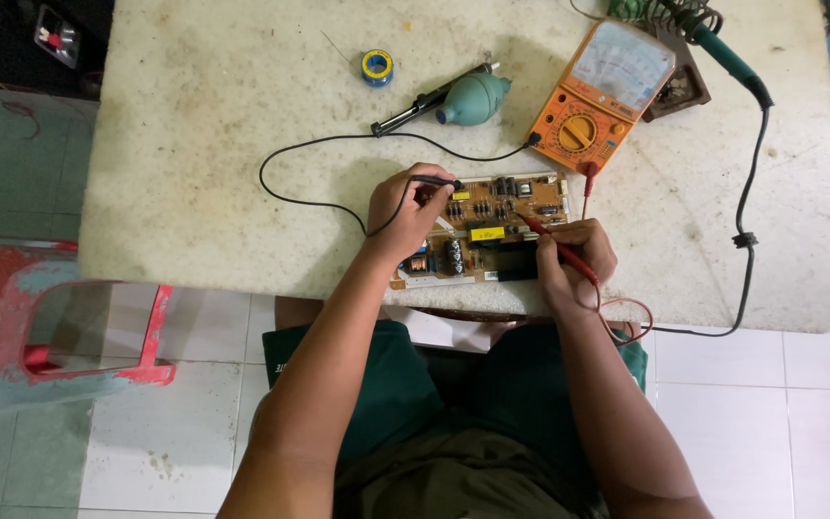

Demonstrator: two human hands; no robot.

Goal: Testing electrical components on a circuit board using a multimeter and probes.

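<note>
Both forearms reach up from the lap, over dark green clothing, to the near edge of the pale, stained table (194, 144). At that edge lies a tan circuit board (492, 216) crowded with small components, and both hands work over it. One, the left hand (405, 216), is curled closed around a black probe (434, 181), pinched between thumb and fingers with its tip touching the board's far left corner; its thin black lead (309, 144) loops across the table to an orange analogue multimeter (599, 96) lying beyond the board. Opposite it, the right hand (576, 259) is likewise closed, holding a red probe (554, 240) like a pen, slanted so the tip meets the middle of the board, near a yellow part. Further back lie a teal rubber bulb blower (475, 99), a black desoldering pump (425, 101) just beside it, and a small spool of solder (377, 66). A soldering iron (727, 53) with a green handle rests at the far right, its black cable trailing down.
</note>
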